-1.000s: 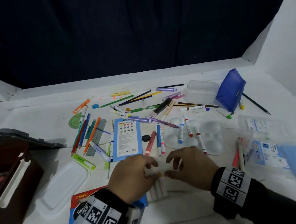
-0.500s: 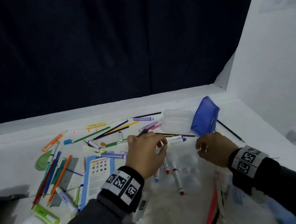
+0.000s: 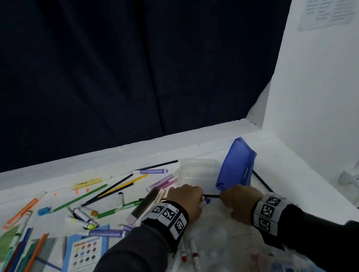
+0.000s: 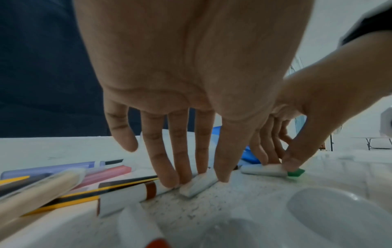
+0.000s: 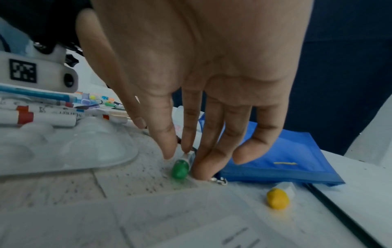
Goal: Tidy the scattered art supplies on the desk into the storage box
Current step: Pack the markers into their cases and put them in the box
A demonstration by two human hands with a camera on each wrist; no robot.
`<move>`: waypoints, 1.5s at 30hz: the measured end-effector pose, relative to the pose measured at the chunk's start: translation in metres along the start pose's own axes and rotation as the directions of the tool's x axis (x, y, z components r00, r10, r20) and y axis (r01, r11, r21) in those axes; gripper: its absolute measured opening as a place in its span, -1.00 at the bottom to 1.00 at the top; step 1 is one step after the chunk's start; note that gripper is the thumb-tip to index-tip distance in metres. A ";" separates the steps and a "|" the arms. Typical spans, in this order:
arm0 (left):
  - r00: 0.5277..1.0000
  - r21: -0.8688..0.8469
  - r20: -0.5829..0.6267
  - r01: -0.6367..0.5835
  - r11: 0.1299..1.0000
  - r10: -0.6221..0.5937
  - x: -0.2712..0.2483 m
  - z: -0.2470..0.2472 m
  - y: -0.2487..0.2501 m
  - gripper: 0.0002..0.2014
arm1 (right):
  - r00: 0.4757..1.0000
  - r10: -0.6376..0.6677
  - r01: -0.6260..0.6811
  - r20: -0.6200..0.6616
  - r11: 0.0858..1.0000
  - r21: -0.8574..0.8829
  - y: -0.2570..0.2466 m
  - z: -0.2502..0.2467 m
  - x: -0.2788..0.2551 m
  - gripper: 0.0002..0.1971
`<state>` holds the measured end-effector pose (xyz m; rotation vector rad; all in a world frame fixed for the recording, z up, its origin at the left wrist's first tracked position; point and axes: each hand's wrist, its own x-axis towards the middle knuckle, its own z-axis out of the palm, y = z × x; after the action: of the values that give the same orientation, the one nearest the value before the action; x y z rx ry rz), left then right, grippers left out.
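Reaching far across counter, both hands are seen from head view: left hand over short marker, right hand just near blue pouch. Scattered pens lie left; storage box not in view.

Left wrist view: fingers extended, tips pressed on white marker; red-banded marker touched beside it.

Right wrist view: fingers narrowed, green-capped marker pinched against counter, just beside pouch. Yellow-capped marker lies right, apart.
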<state>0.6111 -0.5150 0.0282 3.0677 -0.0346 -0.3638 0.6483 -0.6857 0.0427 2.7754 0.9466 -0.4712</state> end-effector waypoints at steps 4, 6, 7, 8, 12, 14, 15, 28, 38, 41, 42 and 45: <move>0.999 0.018 0.040 0.024 1.000 -0.025 0.001 -0.003 0.001 -0.71 | 1.000 -0.017 0.017 0.002 1.000 0.018 -0.008 -0.003 -0.001 -0.69; 0.999 0.028 0.048 0.025 0.999 -0.026 -0.003 -0.003 0.000 -0.71 | 1.000 -0.004 0.004 -0.009 0.997 0.071 -0.014 -0.005 -0.004 -0.66; 0.999 0.032 0.041 0.022 0.999 -0.024 -0.006 -0.003 0.000 -0.72 | 1.000 0.007 -0.004 -0.027 0.995 0.101 -0.016 -0.006 -0.005 -0.65; 1.000 0.029 0.025 0.018 0.999 -0.019 -0.010 -0.005 -0.001 -0.73 | 0.998 0.016 -0.007 -0.059 0.990 0.141 -0.018 -0.007 -0.007 -0.66; 0.994 -0.075 -0.101 0.032 0.997 -0.039 -0.036 -0.019 -0.014 -0.80 | 0.973 0.062 0.035 -0.223 0.913 0.407 -0.026 -0.014 -0.015 -0.78; 0.981 -0.191 -0.177 0.048 0.980 -0.082 -0.056 -0.027 -0.025 -0.81 | 0.952 0.062 0.101 -0.301 0.862 0.496 -0.031 -0.018 -0.023 -0.83; 0.971 -0.276 -0.215 0.047 0.960 -0.109 -0.069 -0.030 -0.030 -0.84 | 0.941 0.048 0.142 -0.335 0.843 0.519 -0.035 -0.020 -0.028 -0.85; 0.889 -0.778 -0.343 -0.088 0.622 -0.304 -0.272 0.026 -0.073 -0.77 | 0.977 -0.103 0.209 -0.189 0.251 0.945 -0.132 0.015 -0.099 -0.67; 0.965 -0.544 -0.236 -0.030 0.839 -0.118 -0.325 0.077 -0.059 -0.87 | 0.923 -0.336 0.380 -0.189 0.720 0.581 -0.185 0.057 -0.131 -0.89; 0.974 -0.389 -0.214 -0.020 0.921 -0.070 -0.321 0.081 -0.052 -0.78 | 0.901 -0.378 0.433 -0.213 0.763 0.479 -0.194 0.061 -0.134 -0.90; 0.978 -0.334 -0.203 -0.019 0.942 -0.052 -0.319 0.082 -0.049 -0.76 | 0.898 -0.385 0.439 -0.212 0.775 0.455 -0.196 0.062 -0.134 -0.89; 0.990 -0.263 -0.124 0.024 0.965 -0.059 -0.313 0.081 -0.040 -0.71 | 0.900 -0.396 0.435 -0.182 0.805 0.402 -0.202 0.064 -0.134 -0.84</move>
<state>0.2885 -0.4701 0.0203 2.8262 0.0770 -0.1526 0.4078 -0.6199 0.0182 2.9791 1.6808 -0.7020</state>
